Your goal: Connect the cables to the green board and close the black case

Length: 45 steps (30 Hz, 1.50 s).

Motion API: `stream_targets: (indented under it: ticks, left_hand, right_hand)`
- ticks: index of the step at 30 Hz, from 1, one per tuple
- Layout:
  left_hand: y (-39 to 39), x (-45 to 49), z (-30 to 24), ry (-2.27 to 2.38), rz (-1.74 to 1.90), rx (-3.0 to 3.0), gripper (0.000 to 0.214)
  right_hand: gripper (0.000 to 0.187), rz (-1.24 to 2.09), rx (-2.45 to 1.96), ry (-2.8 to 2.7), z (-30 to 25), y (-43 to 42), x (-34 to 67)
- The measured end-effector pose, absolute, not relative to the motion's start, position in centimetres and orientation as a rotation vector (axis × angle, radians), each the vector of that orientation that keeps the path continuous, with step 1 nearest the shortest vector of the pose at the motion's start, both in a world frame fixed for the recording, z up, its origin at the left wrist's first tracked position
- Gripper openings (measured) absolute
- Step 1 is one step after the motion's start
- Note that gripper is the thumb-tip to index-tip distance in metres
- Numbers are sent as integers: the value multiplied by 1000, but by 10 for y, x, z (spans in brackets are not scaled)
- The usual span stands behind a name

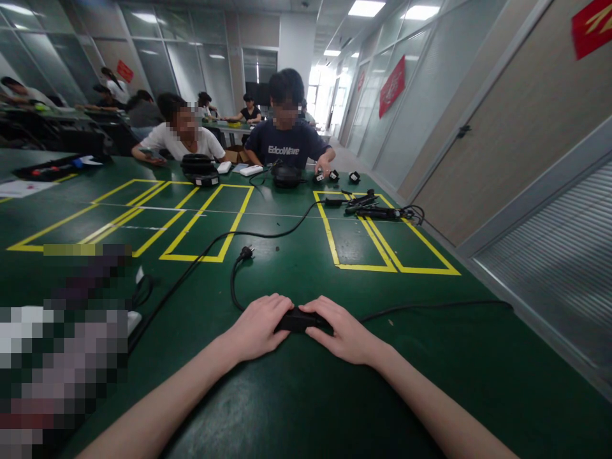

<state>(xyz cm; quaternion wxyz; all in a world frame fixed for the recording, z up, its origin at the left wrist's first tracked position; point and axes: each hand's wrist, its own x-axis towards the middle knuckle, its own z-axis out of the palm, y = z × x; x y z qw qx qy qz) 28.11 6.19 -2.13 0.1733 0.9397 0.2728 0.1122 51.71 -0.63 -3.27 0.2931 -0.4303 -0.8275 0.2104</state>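
A black power adapter (300, 320), a small oblong block, lies on the green table between my two hands. My left hand (265, 324) is closed round its left end, thumb on the near side and fingers on the far side. My right hand (337, 330) grips the right end the same way. From the left end a short black cord curls away to a two-pin plug (247, 253) lying beyond my left hand. A thin black cable (430, 306) runs from the right side across to the table's right edge.
Yellow tape rectangles (222, 255) mark the green table (287, 274). Another long cable (258, 235) crosses it to a second adapter (335, 202). Black tools or cords (377, 212) lie bunched at far right. Two people sit opposite, near black cases (199, 167) and small plugs (354, 177).
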Motion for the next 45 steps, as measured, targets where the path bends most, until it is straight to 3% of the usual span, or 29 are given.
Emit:
stream_targets:
  ticks: [3,9,22,30,38,42,45]
  left_hand:
    - [62,281,-21,748,284,2737,14]
    - [65,278,-18,665,304,2782,16]
    - [65,277,-17,611,386,2770,31]
    - [64,277,-18,602,403,2741,34]
    - [65,280,-9,897,258,2288,53]
    - [66,278,-13,872,346,2090,43]
    - [66,277,-16,902,474,2221,40]
  right_hand:
    - [37,502,-1189,-2242,-32,-6,515]
    - [22,359,-1247,-2290,-32,-5,513]
    - [21,228,-1186,-2280,-31,-8,510]
    - [26,273,-1077,-2271,-32,-7,511]
    - [39,-1,-1012,-2364,-39,-9,516]
    - [39,-62,-1089,-2387,-38,-10,513]
    - [39,87,-1175,-2412,-34,-10,511]
